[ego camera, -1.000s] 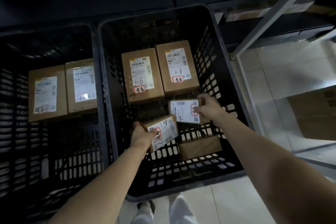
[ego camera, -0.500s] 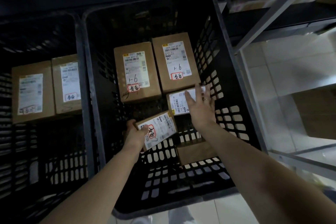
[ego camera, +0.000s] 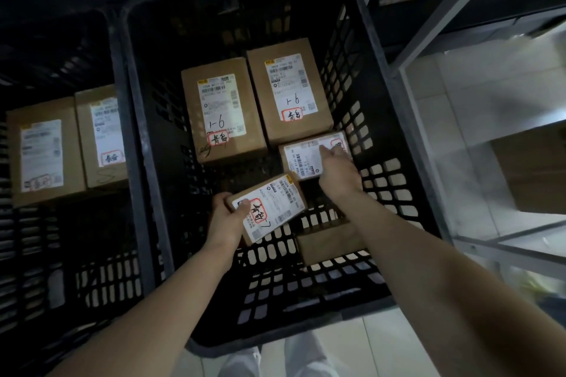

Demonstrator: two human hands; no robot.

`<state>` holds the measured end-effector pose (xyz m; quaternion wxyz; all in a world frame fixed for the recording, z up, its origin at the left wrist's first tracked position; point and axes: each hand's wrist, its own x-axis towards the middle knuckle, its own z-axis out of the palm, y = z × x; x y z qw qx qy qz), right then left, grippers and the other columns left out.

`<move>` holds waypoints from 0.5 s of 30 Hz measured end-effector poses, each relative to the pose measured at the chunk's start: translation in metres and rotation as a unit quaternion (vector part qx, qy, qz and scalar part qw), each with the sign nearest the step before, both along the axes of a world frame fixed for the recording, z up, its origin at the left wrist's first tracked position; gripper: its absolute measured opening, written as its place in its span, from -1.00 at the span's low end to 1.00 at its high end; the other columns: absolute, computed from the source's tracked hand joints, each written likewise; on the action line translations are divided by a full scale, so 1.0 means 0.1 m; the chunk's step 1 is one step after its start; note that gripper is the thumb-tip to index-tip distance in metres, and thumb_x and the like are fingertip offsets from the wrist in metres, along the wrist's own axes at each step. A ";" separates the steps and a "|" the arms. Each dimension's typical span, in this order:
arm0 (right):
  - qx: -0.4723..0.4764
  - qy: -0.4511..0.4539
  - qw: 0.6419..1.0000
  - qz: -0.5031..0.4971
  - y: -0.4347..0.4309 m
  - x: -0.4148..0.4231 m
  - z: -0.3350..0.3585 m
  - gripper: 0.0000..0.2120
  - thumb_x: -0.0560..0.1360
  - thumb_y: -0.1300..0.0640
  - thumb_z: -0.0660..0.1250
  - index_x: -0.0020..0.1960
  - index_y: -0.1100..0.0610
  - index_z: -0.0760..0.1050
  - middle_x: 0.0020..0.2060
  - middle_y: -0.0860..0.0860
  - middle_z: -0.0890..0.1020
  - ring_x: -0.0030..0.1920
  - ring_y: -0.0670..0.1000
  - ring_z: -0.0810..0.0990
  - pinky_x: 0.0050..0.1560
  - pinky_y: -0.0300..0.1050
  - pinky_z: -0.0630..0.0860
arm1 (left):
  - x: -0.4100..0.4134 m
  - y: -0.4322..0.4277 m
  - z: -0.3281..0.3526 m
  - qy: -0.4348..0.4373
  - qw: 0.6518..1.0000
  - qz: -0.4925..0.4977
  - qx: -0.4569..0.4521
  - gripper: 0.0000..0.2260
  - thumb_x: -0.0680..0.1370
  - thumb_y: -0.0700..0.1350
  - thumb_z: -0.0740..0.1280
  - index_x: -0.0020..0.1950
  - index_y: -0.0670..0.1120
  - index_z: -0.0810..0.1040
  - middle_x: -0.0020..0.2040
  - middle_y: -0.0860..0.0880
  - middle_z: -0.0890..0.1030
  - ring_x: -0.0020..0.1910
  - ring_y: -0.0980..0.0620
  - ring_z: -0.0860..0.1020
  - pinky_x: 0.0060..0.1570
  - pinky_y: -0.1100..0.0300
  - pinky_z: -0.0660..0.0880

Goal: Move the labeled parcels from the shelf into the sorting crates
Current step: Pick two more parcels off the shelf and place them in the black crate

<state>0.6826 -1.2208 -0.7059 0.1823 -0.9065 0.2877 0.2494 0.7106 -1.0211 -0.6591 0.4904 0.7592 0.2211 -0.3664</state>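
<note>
Since the preceding frame the right hand point(ego camera: 338, 170) has drawn back over the flat parcel point(ego camera: 303, 159). Its fingers now lie fairly straight on the white label instead of spreading above it. The left hand point(ego camera: 228, 220) keeps its grip on the tilted parcel point(ego camera: 269, 205).

Both parcels are small brown cardboard boxes. Each is nearly covered by a white shipping label with barcodes and a red-bordered stamp of black handwritten characters. The tilted parcel also bears a handwritten "-7". The left hand grips it by its left end, thumb over the label edge, at the middle of the central crate point(ego camera: 306, 285). The flat parcel lies by this crate's right wall, just beside the near edge of the right carton point(ego camera: 288, 92).

The central crate is black plastic with slotted walls. It contains the left carton point(ego camera: 222, 110) and the right carton side by side toward its far wall, each marked "1-6" with a red stamp. A plain brown carton point(ego camera: 327, 243) sits at its near wall, partly under the right forearm.

Directly left of the central crate, the second crate point(ego camera: 92, 278) holds a far-left carton point(ego camera: 46, 150) and a neighbouring carton point(ego camera: 102, 135), both labelled.

Right of the central crate stands a grey metal shelf frame point(ego camera: 459, 9) on a pale tiled floor point(ego camera: 398, 343).
</note>
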 end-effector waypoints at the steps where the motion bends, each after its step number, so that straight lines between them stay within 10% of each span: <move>1: 0.008 -0.012 0.999 -0.046 -0.04 -0.02 0.05 -0.47 0.55 0.30 0.18 0.50 0.14 0.19 0.38 0.19 0.31 0.34 0.22 0.37 0.26 0.10 0.46 | 0.00 0.02 0.01 0.002 1.000 -0.004 -0.002 -0.73 0.60 -0.16 0.24 0.28 -0.13 0.31 0.01 -0.12 0.55 -0.24 0.08 0.53 -0.34 0.24 0.43; 15: 0.081 -0.005 0.981 -0.176 -0.08 -0.35 0.24 -0.67 0.64 0.12 0.10 0.32 0.23 0.43 0.26 0.24 0.49 0.27 0.23 0.47 0.19 -0.02 0.42 | -0.12 -0.48 -0.23 -0.004 0.989 -0.147 0.017 -0.61 0.56 -0.13 0.31 0.34 -0.09 0.28 0.21 -0.18 0.52 0.12 -0.17 0.55 0.12 -0.07 0.52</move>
